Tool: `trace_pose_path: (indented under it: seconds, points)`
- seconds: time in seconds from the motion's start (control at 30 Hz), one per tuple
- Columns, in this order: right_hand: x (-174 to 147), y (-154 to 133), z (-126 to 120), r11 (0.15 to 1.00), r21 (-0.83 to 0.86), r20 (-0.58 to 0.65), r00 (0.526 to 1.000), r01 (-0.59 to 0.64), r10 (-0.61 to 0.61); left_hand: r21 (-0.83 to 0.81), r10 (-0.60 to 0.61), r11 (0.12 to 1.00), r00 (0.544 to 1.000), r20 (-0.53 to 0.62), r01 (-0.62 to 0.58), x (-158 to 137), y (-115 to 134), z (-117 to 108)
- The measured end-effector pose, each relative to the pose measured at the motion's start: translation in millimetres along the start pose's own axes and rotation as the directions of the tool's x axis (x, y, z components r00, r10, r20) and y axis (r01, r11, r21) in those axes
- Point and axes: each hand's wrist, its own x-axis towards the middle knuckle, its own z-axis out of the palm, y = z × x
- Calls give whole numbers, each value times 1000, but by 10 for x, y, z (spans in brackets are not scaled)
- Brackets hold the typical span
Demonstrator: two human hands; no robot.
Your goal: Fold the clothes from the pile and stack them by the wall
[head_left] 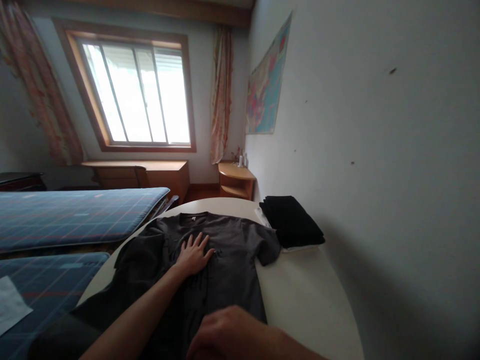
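A dark grey short-sleeved T-shirt point(232, 250) lies spread out, its collar with a small pale label at the far end. Its left side is rumpled, while the right sleeve lies fairly flat. My left hand point(195, 255) rests on the chest of the shirt, palm down with fingers spread. Nearer to me, my right hand point(234, 330) is curled over the lower part of the shirt. Its fingertips are hidden below the picture's edge, so what they hold, if anything, does not show. Under the shirt is a round-edged white table point(300, 295).
A stack of folded black cloth point(290, 220) sits at the table's far right, by the wall. To the left are blue plaid mattresses point(75, 215), with a white sheet point(11, 305) on the nearer one. A wooden desk point(165, 170) and a corner shelf point(236, 172) stand beyond.
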Motion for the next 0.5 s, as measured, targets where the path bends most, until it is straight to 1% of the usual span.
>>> trace_pose_path:
  seconds: [0.03,0.07,0.1,0.13,0.17,0.2,0.23,0.27,0.3,0.37,0.43,0.5]
  points:
    - [-9,144,-160,983,-65,-201,967,-172,156,0,-10,1000,1000,-13,10,-2,-54,57]
    - [-35,295,-321,938,-88,-373,885,-334,280,-1,-16,1000,1000,-27,16,-6,-108,97]
    - [-74,448,-474,888,-79,-496,790,-454,360,-2,-20,1000,999,-35,20,-12,-159,118]
    - [-120,598,-610,834,-65,-578,702,-548,416,-3,-25,1000,999,-34,25,-19,-208,122]
    - [-170,739,-725,765,-57,-629,618,-642,472,-5,-32,999,999,-28,32,-27,-255,111]
    - [-217,868,-814,678,-49,-657,535,-733,531,-5,-40,999,999,-18,40,-37,-301,89]
    - [-257,981,-878,587,-50,-672,462,-808,579,-3,-50,999,999,-9,50,-48,-347,63]
    - [-286,1077,-918,507,-67,-679,411,-860,608,1,-61,998,998,-4,61,-60,-392,38]
    - [-302,1156,-939,434,-90,-683,373,-896,628,7,-74,997,997,-2,74,-72,-435,18]
    - [-292,1267,-947,329,-148,-694,335,-933,638,21,-95,995,995,-10,95,-97,-512,3]
    - [-238,1343,-947,255,-182,-711,307,-950,633,38,-103,994,994,-38,105,-118,-561,18]
    - [-157,1412,-967,206,-186,-716,276,-961,642,46,-81,995,993,-81,85,-133,-574,40]
